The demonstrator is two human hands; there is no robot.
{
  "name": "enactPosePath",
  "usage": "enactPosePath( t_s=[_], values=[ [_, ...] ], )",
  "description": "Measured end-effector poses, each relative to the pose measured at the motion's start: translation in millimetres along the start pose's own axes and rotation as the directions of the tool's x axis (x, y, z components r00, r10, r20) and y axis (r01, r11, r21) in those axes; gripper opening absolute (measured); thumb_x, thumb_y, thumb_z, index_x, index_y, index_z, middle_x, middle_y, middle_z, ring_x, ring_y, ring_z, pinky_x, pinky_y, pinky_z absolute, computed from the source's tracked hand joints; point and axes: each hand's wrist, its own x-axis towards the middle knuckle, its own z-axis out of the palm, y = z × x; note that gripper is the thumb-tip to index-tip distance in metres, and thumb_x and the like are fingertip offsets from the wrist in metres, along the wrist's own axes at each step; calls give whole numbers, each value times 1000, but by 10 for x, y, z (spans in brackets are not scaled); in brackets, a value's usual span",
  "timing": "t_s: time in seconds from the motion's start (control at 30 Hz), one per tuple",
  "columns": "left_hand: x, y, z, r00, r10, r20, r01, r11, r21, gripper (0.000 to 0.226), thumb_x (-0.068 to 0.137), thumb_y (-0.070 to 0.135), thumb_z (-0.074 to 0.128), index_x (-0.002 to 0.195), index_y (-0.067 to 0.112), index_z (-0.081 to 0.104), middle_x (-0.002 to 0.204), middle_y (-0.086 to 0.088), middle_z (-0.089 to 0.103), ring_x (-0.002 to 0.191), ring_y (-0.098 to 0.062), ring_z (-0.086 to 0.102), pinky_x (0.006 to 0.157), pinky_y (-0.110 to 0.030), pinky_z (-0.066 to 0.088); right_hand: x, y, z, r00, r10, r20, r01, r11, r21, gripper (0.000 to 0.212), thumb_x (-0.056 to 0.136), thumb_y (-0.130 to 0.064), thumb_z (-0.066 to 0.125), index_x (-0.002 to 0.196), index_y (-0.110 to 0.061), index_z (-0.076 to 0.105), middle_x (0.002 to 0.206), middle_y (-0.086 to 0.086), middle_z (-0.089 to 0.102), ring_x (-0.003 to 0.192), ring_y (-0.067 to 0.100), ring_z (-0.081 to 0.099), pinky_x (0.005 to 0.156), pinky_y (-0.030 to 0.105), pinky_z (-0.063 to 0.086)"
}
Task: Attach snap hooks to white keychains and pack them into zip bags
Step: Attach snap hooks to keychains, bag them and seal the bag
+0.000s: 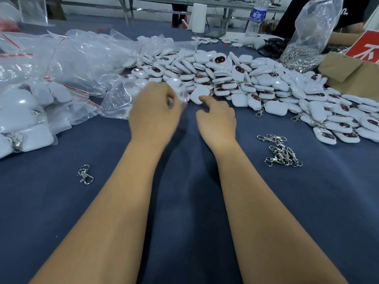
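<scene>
I see my left hand (153, 111) blurred, fingers curled, grip unclear, my right hand (217, 117) loose, forefinger touching a white keychain (200, 95) on the desk (184, 201)

Rounded white plastic keychains (242, 83) lie heaped far right; silver metal snap hooks (281, 150) cluster near right; clear red-striped zip bags (67, 64) pile left.

The keychains (256, 83) lie heaped across the far right of the table (184, 201); the zip bags (61, 64) pile at far left; a cluster of hooks (282, 150) lies right of the hands, before the heap; one hook (85, 174) lies alone at near left; a bottle (256, 17) stands behind the heap.
</scene>
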Motion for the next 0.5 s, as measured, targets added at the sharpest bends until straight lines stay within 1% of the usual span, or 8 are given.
enactPosePath(
  t_s=[0.03, 0.07, 0.1, 0.13, 0.23, 0.33, 0.43, 0.5],
  values=[
    [-30, 15, 69, 989, 21, 146, -30, 998, 58, 16, 89, 31, 53, 90, 22, 66, 96, 0, 62, 88, -22, 57, 68, -30, 38, 13, 6, 9, 999, -20, 47, 23, 997, -76, 55, 93, -19, 43, 145, -36, 42, 141, 3, 46, 129, 26, 36, 106, 34, 25],
    [-58, 18, 132, 964, 21, 267, -52, 993, 110, 17, 89, 31, 53, 95, 23, 67, 99, -2, 62, 92, -24, 58, 69, -32, 41, 30, 10, 23, 995, -36, 93, 49, 988, -145, 59, 94, -21, 41, 149, -41, 35, 145, 2, 44, 131, 26, 33, 104, 36, 23],
    [-75, 9, 174, 941, 6, 338, -58, 988, 145, 18, 90, 29, 53, 99, 24, 67, 102, -4, 62, 97, -26, 58, 70, -33, 42, 51, 15, 40, 990, -42, 134, 70, 976, -207, 60, 95, -24, 39, 150, -45, 27, 147, 1, 42, 132, 26, 31, 103, 38, 23],
    [-78, -6, 191, 933, -16, 361, -45, 986, 162, 19, 90, 28, 52, 103, 25, 67, 105, -5, 62, 100, -27, 57, 71, -33, 43, 75, 20, 58, 986, -41, 161, 83, 961, -263, 60, 97, -28, 37, 151, -48, 21, 148, 0, 41, 132, 26, 29, 102, 40, 23],
    [-50, -60, 180, 950, -88, 300, 25, 978, 207, 26, 91, 20, 48, 108, 26, 66, 110, -7, 60, 105, -29, 54, 70, -34, 39, 148, 35, 114, 983, -22, 183, 100, 897, -430, 55, 101, -40, 28, 152, -52, 12, 150, 3, 36, 133, 30, 24, 98, 46, 25],
    [-32, -83, 157, 952, -172, 254, 108, 963, 247, 29, 89, 17, 46, 109, 24, 65, 113, -9, 59, 107, -31, 54, 71, -35, 39, 190, 12, 176, 983, -9, 184, 111, 825, -554, 52, 102, -46, 22, 153, -49, 12, 154, 6, 31, 138, 33, 18, 98, 52, 25],
    [-35, -84, 159, 950, -187, 251, 126, 962, 240, 26, 89, 18, 46, 108, 20, 65, 112, -10, 60, 108, -32, 53, 72, -35, 38, 219, 6, 205, 984, 2, 176, 97, 827, -553, 55, 100, -50, 25, 154, -42, 18, 155, 4, 29, 140, 31, 16, 102, 52, 22],
    [-28, -77, 160, 950, -185, 250, 125, 963, 239, 26, 90, 20, 46, 107, 19, 65, 111, -10, 60, 108, -32, 53, 72, -35, 40, 234, 22, 179, 984, -9, 178, 92, 879, -467, 55, 97, -49, 33, 151, -40, 29, 155, -1, 30, 139, 28, 18, 103, 48, 20]
  ],
)
